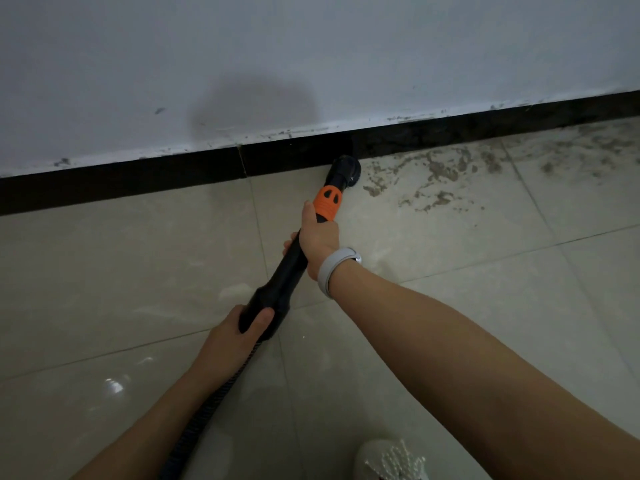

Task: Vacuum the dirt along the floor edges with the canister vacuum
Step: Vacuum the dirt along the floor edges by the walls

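Note:
A black vacuum wand [291, 268] with an orange collar [327, 201] runs from the lower middle up to the wall. Its round black brush nozzle [346, 170] sits on the floor against the black skirting board [138, 181]. Brown dirt [436, 174] is scattered along the floor edge just right of the nozzle. My right hand [318, 240] grips the wand just below the orange collar; a white band is on that wrist. My left hand [239, 330] grips the thicker lower end of the wand, where the ribbed black hose [207, 407] leaves toward the bottom. The canister is out of view.
A white wall [311, 64] with scuffs stands above the skirting. The floor is glossy beige tile [104, 271], with more dirt further right along the edge [571, 150]. My pale shoe [391, 462] shows at the bottom edge.

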### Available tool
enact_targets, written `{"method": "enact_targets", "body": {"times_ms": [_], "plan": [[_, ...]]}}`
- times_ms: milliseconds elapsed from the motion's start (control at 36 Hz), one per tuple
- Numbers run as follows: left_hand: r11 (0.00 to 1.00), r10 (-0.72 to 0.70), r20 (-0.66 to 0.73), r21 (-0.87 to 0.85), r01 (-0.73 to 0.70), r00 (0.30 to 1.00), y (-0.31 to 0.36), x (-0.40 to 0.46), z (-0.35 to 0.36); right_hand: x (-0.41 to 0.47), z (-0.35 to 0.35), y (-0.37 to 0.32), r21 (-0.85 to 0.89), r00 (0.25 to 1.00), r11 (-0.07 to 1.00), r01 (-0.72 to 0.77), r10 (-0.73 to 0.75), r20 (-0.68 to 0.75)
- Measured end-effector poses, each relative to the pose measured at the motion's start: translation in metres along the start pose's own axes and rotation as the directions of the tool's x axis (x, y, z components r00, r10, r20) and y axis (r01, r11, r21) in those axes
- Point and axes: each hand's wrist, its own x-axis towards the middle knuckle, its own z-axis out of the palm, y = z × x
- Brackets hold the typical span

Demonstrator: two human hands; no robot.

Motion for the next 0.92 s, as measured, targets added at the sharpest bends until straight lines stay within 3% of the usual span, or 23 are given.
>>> {"method": "enact_targets", "body": {"times_ms": [250, 917], "plan": [[0.999, 0.01, 0.078, -0.047, -0.006, 0.997, 0.028, 0.021, 0.009, 0.017, -0.022, -0.022, 0.017, 0.998, 1.0, 0.016, -0.015, -0.064], [0.989, 0.064, 0.255, 0.11, -0.094, 0.965, 0.091, 0.081, 0.04, 0.055, -0.088, -0.07, 0.157, 0.988, 0.987, 0.025, 0.0, -0.156]]}}
